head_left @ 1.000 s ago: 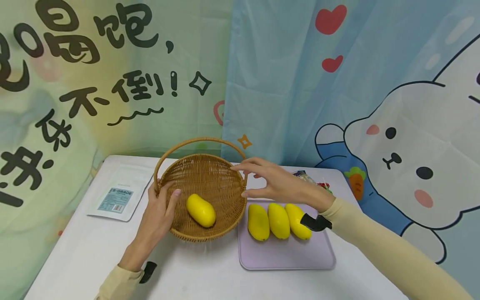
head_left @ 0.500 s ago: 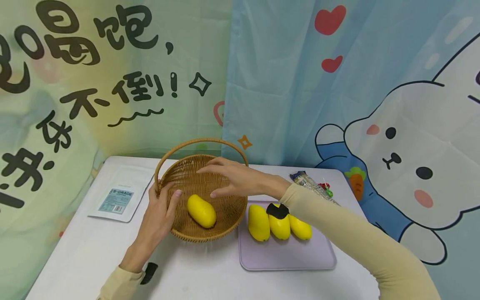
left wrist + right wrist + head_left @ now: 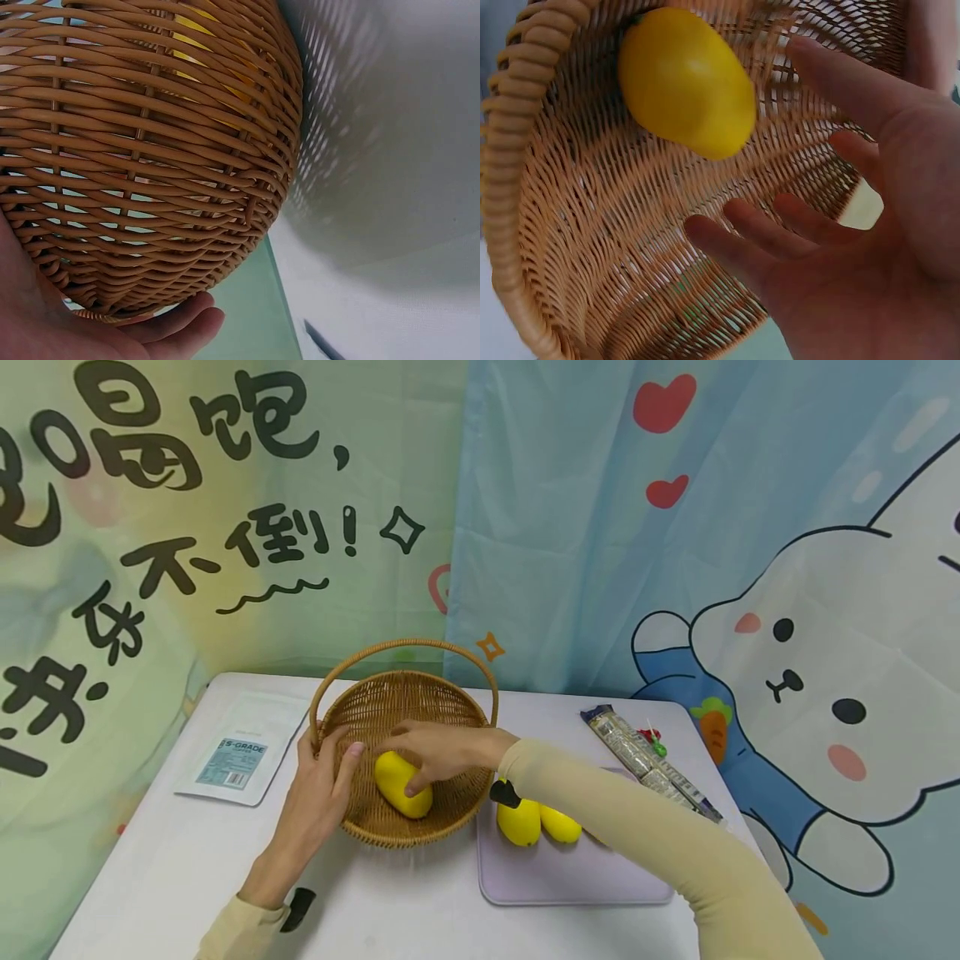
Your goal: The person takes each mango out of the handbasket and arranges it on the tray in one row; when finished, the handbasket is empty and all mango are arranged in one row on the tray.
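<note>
My left hand [image 3: 321, 781] grips the left side of a brown wicker basket [image 3: 375, 710], thumb on the inside and fingers round the outer wall. The basket tilts so that its mouth faces the head view. A yellow mango [image 3: 393, 781] lies inside, low in the bowl. Over it hovers my right hand [image 3: 438, 750], reaching in from the right. In the right wrist view its fingers are spread, apart from the mango [image 3: 686, 82]. The left wrist view shows the woven outside [image 3: 142, 150] of the basket and fingertips [image 3: 187, 326] at its edge.
Right of the basket lies a lilac tray [image 3: 555, 885] with more yellow mangoes [image 3: 520, 827], partly covered by my right sleeve. A long packet [image 3: 637, 752] and small red and green items [image 3: 654, 742] lie behind. A white pouch [image 3: 247, 747] lies at the left.
My right hand has moved left and down, from the basket's right rim to over the mango inside. The left hand and the basket have stayed in place.
</note>
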The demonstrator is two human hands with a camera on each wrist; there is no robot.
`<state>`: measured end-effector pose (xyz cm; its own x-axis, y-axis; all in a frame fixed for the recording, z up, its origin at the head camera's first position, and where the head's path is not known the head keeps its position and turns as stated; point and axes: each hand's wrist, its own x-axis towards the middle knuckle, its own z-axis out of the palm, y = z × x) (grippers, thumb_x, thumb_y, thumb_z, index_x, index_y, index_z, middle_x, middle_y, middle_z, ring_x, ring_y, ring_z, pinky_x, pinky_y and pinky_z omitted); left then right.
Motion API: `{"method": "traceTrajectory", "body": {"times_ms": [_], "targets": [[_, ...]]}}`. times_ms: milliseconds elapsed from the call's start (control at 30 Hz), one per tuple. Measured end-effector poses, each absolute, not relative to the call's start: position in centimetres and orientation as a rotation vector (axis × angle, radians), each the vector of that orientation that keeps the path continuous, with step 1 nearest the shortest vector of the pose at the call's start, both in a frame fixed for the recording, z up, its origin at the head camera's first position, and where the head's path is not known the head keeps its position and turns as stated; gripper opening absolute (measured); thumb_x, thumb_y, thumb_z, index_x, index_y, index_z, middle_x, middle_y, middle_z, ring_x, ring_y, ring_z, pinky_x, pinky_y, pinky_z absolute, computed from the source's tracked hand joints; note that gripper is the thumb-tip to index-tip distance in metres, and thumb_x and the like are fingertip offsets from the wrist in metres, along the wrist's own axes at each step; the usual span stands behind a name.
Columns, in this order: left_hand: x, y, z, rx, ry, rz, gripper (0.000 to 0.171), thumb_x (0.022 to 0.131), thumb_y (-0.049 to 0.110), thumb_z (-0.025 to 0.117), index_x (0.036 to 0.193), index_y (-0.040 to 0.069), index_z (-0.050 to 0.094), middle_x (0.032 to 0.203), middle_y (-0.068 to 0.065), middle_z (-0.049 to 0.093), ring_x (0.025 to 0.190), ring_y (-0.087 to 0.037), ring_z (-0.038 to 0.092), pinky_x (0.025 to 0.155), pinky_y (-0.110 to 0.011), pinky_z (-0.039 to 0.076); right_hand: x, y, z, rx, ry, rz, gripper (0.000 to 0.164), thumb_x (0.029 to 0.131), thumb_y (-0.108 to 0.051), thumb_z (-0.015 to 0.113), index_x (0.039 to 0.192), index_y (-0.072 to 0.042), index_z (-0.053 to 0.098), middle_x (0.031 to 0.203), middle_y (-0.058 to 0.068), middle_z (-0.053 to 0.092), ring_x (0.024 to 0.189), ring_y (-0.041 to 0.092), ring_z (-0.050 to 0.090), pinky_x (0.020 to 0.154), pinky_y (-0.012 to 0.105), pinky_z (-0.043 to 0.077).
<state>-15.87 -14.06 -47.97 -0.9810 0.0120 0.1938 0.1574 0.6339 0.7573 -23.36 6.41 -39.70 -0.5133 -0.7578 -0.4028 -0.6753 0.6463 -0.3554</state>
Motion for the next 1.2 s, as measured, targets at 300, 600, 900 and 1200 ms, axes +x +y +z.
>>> {"method": "traceTrajectory", "body": {"times_ms": [300, 600, 900, 1200], "targets": [[-15.8, -14.0, -48.0, -0.137, -2.677, -1.265, 0.062, 0.107, 0.053, 0.038, 0.151, 0.009, 0.043, 0.161, -0.028, 0.018, 0.115, -0.047, 0.061, 0.092, -0.06, 0.051, -23.3, 5.4, -41.5, -1.027, 2.284, -0.106, 0.075, 0.088, -0.03, 0.081, 0.154, -0.029, 0.045, 0.165, 0.012, 0.029, 0.152, 0.027, 0.03, 0.121, 0.045, 0.031], [-15.9, -14.0, -48.0, -0.134, -2.679, -1.273, 0.062, 0.107, 0.053, 0.038, 0.151, 0.009, 0.043, 0.161, -0.027, 0.017, 0.118, -0.048, 0.06, 0.093, -0.06, 0.051, -22.8, 5.0, -43.1, -0.94, 2.277, -0.064, 0.081, 0.086, -0.028, 0.083, 0.155, -0.031, 0.042, 0.168, 0.01, 0.022, 0.151, 0.025, 0.032, 0.119, 0.044, 0.035], [-15.9, -14.0, -47.9, -0.126, -2.688, -1.257, 0.063, 0.107, 0.053, 0.038, 0.151, 0.009, 0.043, 0.16, -0.028, 0.019, 0.114, -0.047, 0.061, 0.09, -0.06, 0.052, -22.3, 4.4, -43.3, -0.974, 2.319, -0.031, 0.084, 0.084, -0.025, 0.085, 0.155, -0.03, 0.041, 0.166, 0.012, 0.023, 0.147, 0.025, 0.038, 0.115, 0.042, 0.041], [-15.9, -14.1, -47.9, -0.129, -2.685, -1.25, 0.062, 0.107, 0.053, 0.038, 0.151, 0.009, 0.044, 0.16, -0.028, 0.019, 0.113, -0.048, 0.062, 0.09, -0.06, 0.052, -22.4, 4.9, -42.0, -0.988, 2.341, -0.113, 0.082, 0.085, -0.025, 0.084, 0.156, -0.029, 0.041, 0.167, 0.013, 0.019, 0.145, 0.026, 0.039, 0.114, 0.043, 0.042]]}}
